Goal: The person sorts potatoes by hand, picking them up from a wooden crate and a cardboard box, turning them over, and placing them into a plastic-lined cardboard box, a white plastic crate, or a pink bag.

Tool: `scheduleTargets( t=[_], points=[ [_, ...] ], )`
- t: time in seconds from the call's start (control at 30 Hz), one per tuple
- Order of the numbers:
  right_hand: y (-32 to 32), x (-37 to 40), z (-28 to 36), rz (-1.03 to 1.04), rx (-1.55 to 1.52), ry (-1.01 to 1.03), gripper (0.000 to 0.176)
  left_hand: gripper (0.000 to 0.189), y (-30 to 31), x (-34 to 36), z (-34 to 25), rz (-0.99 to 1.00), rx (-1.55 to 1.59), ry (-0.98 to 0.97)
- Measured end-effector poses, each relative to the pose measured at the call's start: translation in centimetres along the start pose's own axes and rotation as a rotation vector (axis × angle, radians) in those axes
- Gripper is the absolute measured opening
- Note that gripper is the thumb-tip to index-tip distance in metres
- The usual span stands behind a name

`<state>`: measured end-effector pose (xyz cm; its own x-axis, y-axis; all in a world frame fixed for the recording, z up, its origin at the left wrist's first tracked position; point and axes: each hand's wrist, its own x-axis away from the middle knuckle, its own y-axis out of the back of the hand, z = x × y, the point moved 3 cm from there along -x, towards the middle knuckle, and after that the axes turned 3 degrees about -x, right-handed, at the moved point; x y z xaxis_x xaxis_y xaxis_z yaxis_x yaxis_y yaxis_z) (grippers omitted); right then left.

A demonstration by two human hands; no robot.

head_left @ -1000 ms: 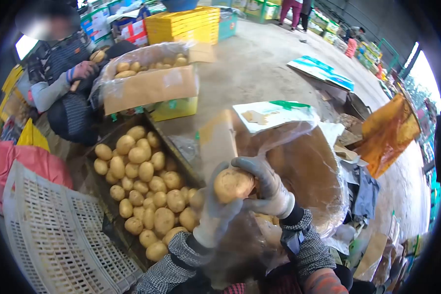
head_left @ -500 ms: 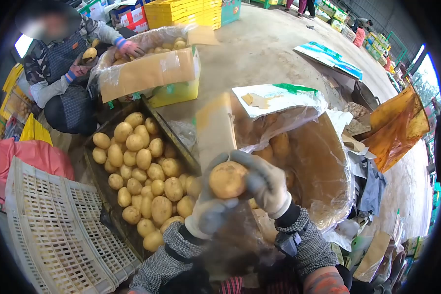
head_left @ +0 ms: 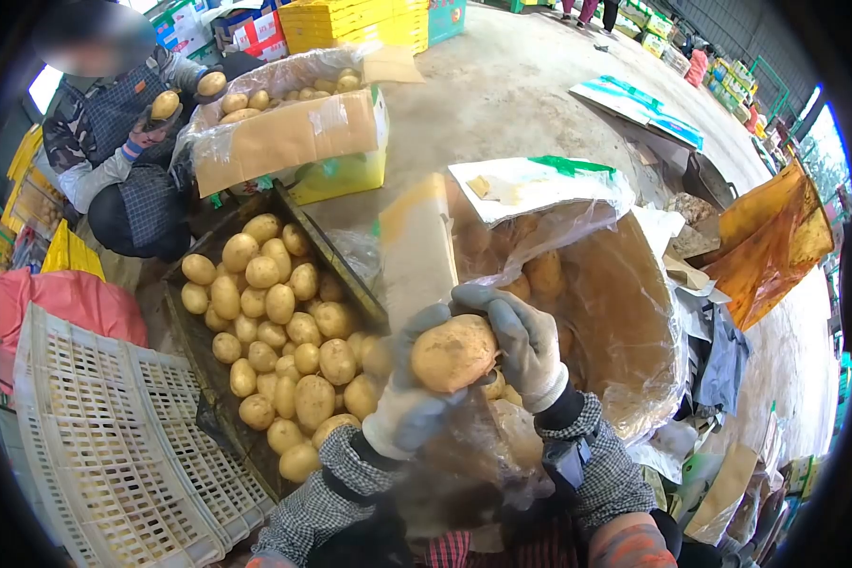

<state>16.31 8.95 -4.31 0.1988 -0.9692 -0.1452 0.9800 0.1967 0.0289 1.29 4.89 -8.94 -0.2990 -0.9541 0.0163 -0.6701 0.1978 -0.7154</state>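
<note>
A large potato [head_left: 452, 353] with brownish skin is held up in front of me between both gloved hands. My left hand [head_left: 405, 402], in a grey and white glove, is closed round its left and lower side. Against the potato's right end press the bent fingers of my right hand [head_left: 528, 343], gloved the same way. Just behind them stands an open cardboard box [head_left: 615, 312] lined with clear plastic, with several potatoes [head_left: 543, 275] in it. To my left a dark tray [head_left: 191, 331] bears a pile of loose potatoes [head_left: 279, 304].
A white slatted plastic crate [head_left: 123, 426] leans at the left beside a pink sack [head_left: 66, 308]. At the upper left a co-worker [head_left: 114, 123] holds two potatoes near another lined box [head_left: 284, 147]. Scraps of cardboard and plastic [head_left: 724, 364] lie at the right.
The potato in my hands has turned, showing a longer side. My right fingers have shifted on it. The co-worker's hand has come up out of the far box with a potato.
</note>
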Motion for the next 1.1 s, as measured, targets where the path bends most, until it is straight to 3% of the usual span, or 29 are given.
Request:
scheduleTargets(
  t=[0.03,0.1,0.2,0.23,0.33,0.37,0.43,0.47,0.67,0.77,0.87,0.93,0.97,1.0,1.1],
  points=[
    [-0.1,-0.1,0.1,0.024,0.049,0.081,0.035,0.077,0.2,-0.1,0.3,-0.06,0.029,0.01],
    [-0.4,-0.2,0.3,0.071,0.143,0.238,0.036,0.074,0.0,-0.2,0.3,0.044,0.149,-0.064],
    [-1.5,0.1,1.1,0.111,0.362,0.221,0.047,0.073,0.7,0.0,0.8,0.047,0.045,-0.126],
    [-1.1,0.2,0.2,0.053,0.29,0.122,0.035,0.073,0.9,0.1,0.8,0.024,-0.039,-0.138],
    [0.2,0.0,-0.3,0.014,0.17,0.139,0.031,0.078,0.4,0.1,0.2,0.105,-0.084,-0.108],
    [0.2,-0.1,-1.2,-0.056,0.198,0.171,0.028,0.085,0.3,0.1,0.1,0.101,-0.084,-0.076],
    [0.5,-0.3,-0.9,-0.116,0.237,0.135,0.038,0.109,0.2,0.1,-0.3,0.091,-0.088,-0.014],
    [0.7,-0.5,-0.7,-0.142,0.254,0.118,0.045,0.107,0.2,0.2,-0.6,0.108,-0.074,-0.013],
    [2.7,-0.7,-7.0,-0.199,0.347,0.154,0.03,0.085,2.2,4.0,-5.0,0.029,-0.015,-0.004],
    [2.1,0.0,-4.2,-0.017,0.581,0.161,0.035,0.062,2.6,9.2,-8.3,-0.051,0.211,-0.069],
    [4.8,1.9,-8.4,0.192,0.618,-0.047,0.033,0.056,3.8,17.8,-11.5,-0.115,0.027,-0.162],
    [3.3,4.5,-6.6,0.38,0.89,-0.134,0.027,0.053,2.9,24.9,-14.0,-0.217,-0.129,-0.219],
    [4.1,6.5,-9.2,0.373,1.013,-0.1,0.027,0.054,2.8,28.5,-14.6,-0.268,-0.167,-0.24],
    [9.2,7.1,-19.3,0.632,0.958,-0.212,0.031,0.054,2.6,31.8,-14.9,-0.314,-0.2,-0.257],
    [7.2,8.9,-16.0,0.535,1.022,-0.277,0.031,0.051,1.2,40.6,-15.0,-0.469,-0.197,-0.364]
  ],
)
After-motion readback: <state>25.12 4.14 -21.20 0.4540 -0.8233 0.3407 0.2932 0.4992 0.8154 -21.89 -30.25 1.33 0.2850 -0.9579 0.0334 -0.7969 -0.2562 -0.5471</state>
